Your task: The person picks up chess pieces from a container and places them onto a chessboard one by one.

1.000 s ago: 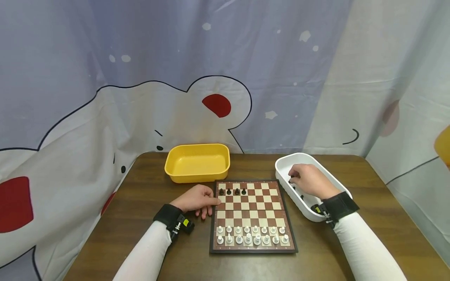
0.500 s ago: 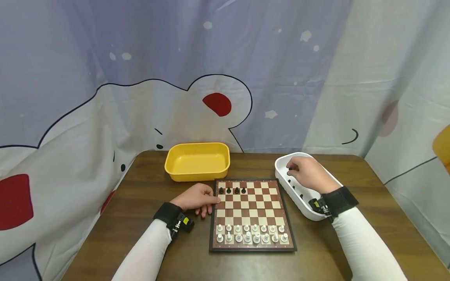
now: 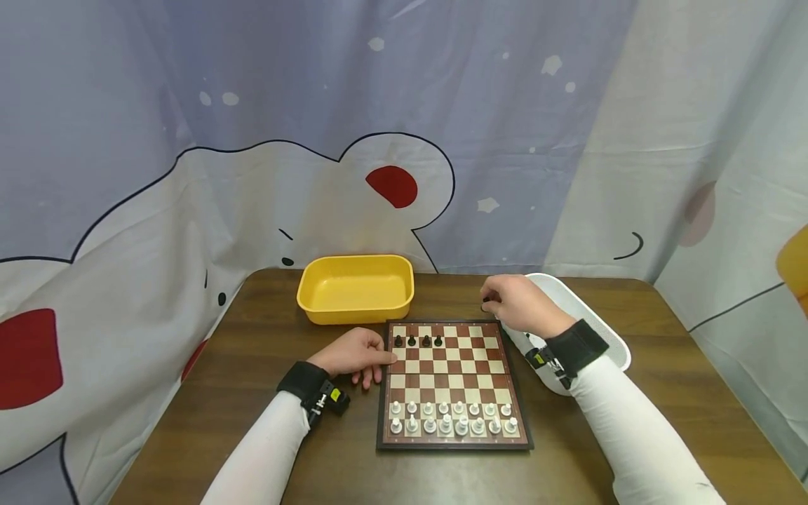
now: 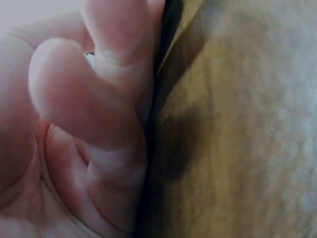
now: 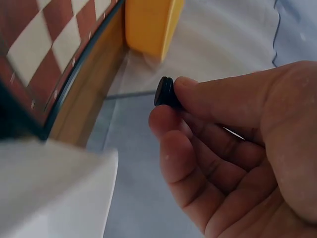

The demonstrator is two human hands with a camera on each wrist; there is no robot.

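Between thumb and forefinger, my right hand (image 3: 521, 303) pinches a small black chess piece (image 5: 165, 91) by its body, with the round base facing outward. That hand is above the left rim of the white tray (image 3: 612, 338), near the far right corner of the chessboard (image 3: 454, 368). My left hand (image 3: 352, 353) lies at the board's left side. One digit rests on the board's edge, and loosely curled fingers (image 4: 94, 109) lie beside it near the tabletop. Several black pieces (image 3: 426, 341) stand at the board's far left; two rows of white pieces (image 3: 445, 423) line its near side.
A yellow basin (image 3: 355, 315) stands behind the board on the left. The white tray, with small black pieces partly hidden by my right forearm, lies along the board's right. A patterned curtain (image 3: 265, 203) hangs behind the wooden table (image 3: 240, 393).
My right hand has come up out of the white tray and moved left toward the board, carrying a black chess piece. The left hand has stayed at the board's edge.
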